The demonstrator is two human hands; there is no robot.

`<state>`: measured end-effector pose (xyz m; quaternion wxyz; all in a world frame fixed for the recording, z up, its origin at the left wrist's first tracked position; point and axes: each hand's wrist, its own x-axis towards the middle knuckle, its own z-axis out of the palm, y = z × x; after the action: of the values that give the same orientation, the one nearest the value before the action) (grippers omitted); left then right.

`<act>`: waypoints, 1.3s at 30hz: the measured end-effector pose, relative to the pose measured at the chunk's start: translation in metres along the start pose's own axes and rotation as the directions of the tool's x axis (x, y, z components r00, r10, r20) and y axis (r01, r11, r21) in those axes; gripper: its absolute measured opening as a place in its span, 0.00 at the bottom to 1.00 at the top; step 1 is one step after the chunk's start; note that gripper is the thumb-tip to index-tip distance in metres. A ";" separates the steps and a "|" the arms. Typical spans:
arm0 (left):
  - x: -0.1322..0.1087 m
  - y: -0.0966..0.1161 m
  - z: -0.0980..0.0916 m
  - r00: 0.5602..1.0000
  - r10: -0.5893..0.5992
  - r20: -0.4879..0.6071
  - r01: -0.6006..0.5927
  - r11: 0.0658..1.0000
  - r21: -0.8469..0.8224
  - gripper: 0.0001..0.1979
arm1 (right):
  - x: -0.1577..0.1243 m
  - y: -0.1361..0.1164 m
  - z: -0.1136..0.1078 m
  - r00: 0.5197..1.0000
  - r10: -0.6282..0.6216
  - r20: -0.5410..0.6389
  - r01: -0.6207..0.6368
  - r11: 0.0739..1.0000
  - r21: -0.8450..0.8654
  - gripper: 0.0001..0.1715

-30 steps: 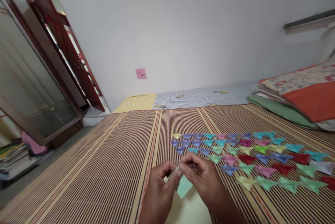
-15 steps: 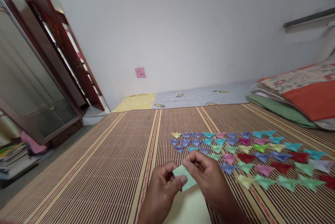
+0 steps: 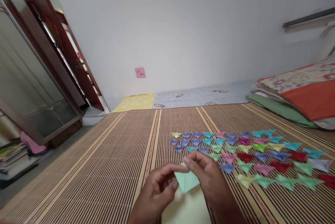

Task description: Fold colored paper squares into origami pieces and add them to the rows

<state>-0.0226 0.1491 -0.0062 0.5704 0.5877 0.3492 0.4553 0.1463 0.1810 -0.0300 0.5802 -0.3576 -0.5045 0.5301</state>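
A small light green paper (image 3: 186,180), partly folded, is held low in the middle of the head view. My left hand (image 3: 157,191) pinches its left side, index finger stretched over the top edge. My right hand (image 3: 206,175) grips its upper right corner with curled fingers. Under my hands lies a pale yellow sheet (image 3: 188,210) on the striped woven mat (image 3: 104,168). To the right, several folded paper shapes (image 3: 246,150) in blue, pink, green, red and yellow lie in rows on the mat.
Stacked pillows and folded bedding (image 3: 300,95) lie at the right. A patterned sheet (image 3: 199,96) runs along the white wall. A glass-fronted wooden door (image 3: 34,88) and a pile of books (image 3: 13,156) are at the left.
The green paper has turned in my hands and now shows a broader, pointed face. My left index finger has stretched out over its top edge.
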 end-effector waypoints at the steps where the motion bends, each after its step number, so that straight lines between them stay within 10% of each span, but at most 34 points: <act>1: 0.001 -0.002 0.001 1.000 0.006 -0.012 -0.006 1.000 -0.019 0.14 | 0.000 0.002 0.001 1.000 0.007 0.003 -0.007 1.000 0.014 0.22; 12: 0.010 -0.018 -0.014 0.946 0.069 -0.317 -0.105 0.990 -0.096 0.11 | -0.005 -0.012 -0.002 0.993 -0.081 0.087 0.088 0.993 -0.077 0.12; 26: 0.005 -0.004 -0.005 0.921 0.232 -0.315 -0.193 0.970 0.148 0.08 | -0.010 -0.012 0.013 0.976 -0.202 0.081 0.211 0.969 -0.128 0.14; 39: 0.004 -0.008 0.006 0.909 0.115 -0.402 -0.098 0.993 0.063 0.12 | -0.012 -0.009 0.018 0.979 -0.205 0.022 0.199 0.913 -0.355 0.15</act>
<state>-0.0151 0.1516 -0.0133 0.4480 0.5106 0.4364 0.5900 0.1325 0.1652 -0.0201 0.5615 -0.4069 -0.6215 0.3646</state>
